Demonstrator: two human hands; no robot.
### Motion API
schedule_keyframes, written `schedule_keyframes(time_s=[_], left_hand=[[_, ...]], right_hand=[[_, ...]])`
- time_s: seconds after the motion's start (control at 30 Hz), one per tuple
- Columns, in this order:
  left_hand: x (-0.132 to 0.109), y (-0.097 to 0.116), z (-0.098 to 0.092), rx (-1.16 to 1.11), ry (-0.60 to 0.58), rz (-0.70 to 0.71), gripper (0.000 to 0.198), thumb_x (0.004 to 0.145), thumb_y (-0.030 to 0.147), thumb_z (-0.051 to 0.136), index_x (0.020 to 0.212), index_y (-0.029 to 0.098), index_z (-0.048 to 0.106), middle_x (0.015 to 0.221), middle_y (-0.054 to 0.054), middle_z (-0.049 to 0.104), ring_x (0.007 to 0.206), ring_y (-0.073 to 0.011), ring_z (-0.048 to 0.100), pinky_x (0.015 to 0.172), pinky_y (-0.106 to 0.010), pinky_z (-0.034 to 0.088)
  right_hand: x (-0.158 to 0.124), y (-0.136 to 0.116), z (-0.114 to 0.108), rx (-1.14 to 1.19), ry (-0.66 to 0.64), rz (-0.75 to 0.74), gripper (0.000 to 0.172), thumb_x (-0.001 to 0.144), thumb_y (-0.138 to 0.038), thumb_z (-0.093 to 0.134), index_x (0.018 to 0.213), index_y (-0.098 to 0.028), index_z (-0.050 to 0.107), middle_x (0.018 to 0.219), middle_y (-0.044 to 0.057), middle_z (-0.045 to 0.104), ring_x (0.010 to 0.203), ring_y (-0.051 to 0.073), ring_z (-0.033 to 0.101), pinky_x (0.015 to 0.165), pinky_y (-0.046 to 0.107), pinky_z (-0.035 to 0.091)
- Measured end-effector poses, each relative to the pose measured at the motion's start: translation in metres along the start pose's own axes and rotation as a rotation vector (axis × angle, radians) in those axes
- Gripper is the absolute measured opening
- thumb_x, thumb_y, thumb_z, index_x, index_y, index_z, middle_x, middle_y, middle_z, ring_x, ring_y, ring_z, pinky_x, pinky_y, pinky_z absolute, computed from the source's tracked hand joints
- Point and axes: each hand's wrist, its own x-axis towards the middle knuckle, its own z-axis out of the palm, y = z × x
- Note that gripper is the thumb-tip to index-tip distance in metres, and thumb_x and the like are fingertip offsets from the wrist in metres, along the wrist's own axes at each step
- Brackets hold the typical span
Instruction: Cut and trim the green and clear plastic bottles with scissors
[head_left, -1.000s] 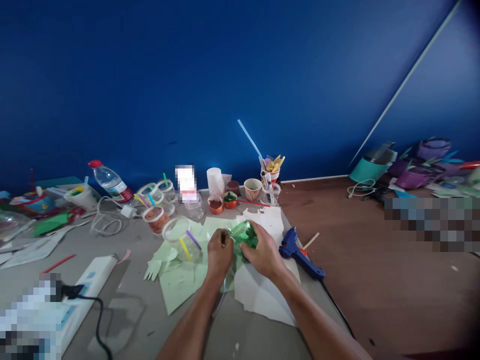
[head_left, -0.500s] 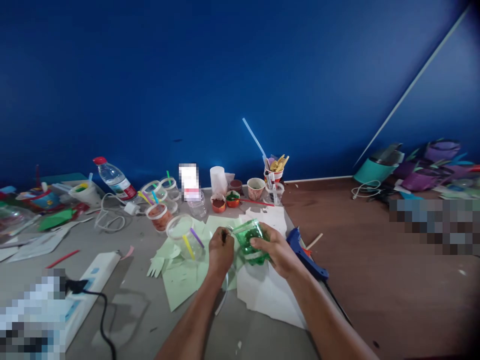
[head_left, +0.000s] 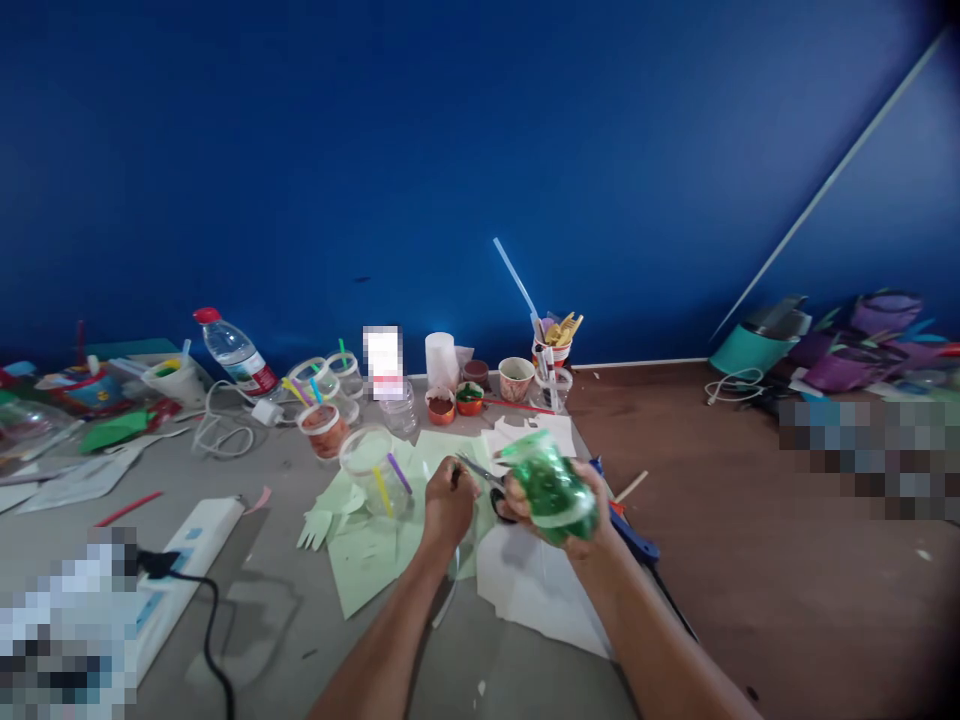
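Observation:
My right hand [head_left: 589, 525] is wrapped round a cut piece of green plastic bottle [head_left: 555, 490], held tilted above the papers. Beside its fingers is a pair of scissors [head_left: 493, 482] with black handles, blades pointing left toward my other hand. Whether the scissors lie on the paper or touch my right hand I cannot tell. My left hand [head_left: 450, 505] is closed, fingers curled together, with something dark at the fingertips that is too small to name. A clear plastic cup [head_left: 367, 475] with yellow and purple straw pieces stands left of it. Pale green paper [head_left: 360, 570] lies beneath.
White paper [head_left: 540, 600] and a blue glue gun [head_left: 637, 545] lie to the right. Paper cups [head_left: 517, 379] and a cup of wooden cutlery [head_left: 559, 335] line the back. At left are a water bottle [head_left: 240, 355] and a power strip [head_left: 187, 550] with a black cord.
My right hand has moved right and slightly down with the green bottle piece, turning it. The scissors now show between my hands. My left hand has shifted slightly right.

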Motion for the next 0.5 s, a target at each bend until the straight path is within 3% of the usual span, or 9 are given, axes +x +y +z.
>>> schedule_keyframes(time_s=[0.07, 0.2, 0.33, 0.5], left_hand=[[0.000, 0.000, 0.000, -0.042, 0.007, 0.001, 0.013, 0.074, 0.021, 0.049, 0.061, 0.020, 0.046, 0.051, 0.005, 0.049, 0.052, -0.0118, 0.050, 0.055, -0.024, 0.041], [-0.003, 0.005, 0.002, -0.178, -0.019, 0.038, 0.022, 0.085, 0.037, 0.045, 0.084, 0.018, 0.056, 0.071, 0.000, 0.059, 0.063, -0.0122, 0.056, 0.066, -0.027, 0.048], [-0.006, 0.005, 0.005, -0.404, -0.095, -0.005, 0.046, 0.086, 0.056, 0.047, 0.104, 0.016, 0.060, 0.091, -0.007, 0.062, 0.071, -0.0143, 0.062, 0.075, -0.032, 0.050], [-0.006, 0.000, 0.005, -0.545, -0.173, -0.010, 0.056, 0.082, 0.064, 0.049, 0.107, 0.015, 0.060, 0.086, -0.008, 0.064, 0.078, -0.0186, 0.062, 0.077, -0.035, 0.049]], right_hand=[[0.000, -0.004, -0.006, 0.140, 0.037, 0.008, 0.071, 0.077, -0.066, 0.027, 0.097, -0.012, 0.069, 0.070, 0.014, 0.067, 0.071, 0.029, 0.065, 0.075, 0.050, 0.051], [0.003, -0.013, -0.011, 0.201, -0.019, 0.148, 0.047, 0.069, -0.052, 0.049, 0.087, -0.013, 0.070, 0.077, 0.016, 0.070, 0.084, 0.034, 0.067, 0.074, 0.050, 0.053], [0.005, -0.016, -0.004, 0.122, -0.010, 0.131, 0.051, 0.066, -0.048, 0.052, 0.099, -0.013, 0.067, 0.089, 0.016, 0.071, 0.090, 0.034, 0.067, 0.073, 0.047, 0.054], [0.005, -0.012, 0.001, 0.076, -0.050, 0.175, 0.063, 0.065, -0.044, 0.049, 0.121, -0.016, 0.058, 0.096, 0.013, 0.071, 0.085, 0.030, 0.068, 0.069, 0.042, 0.055]])
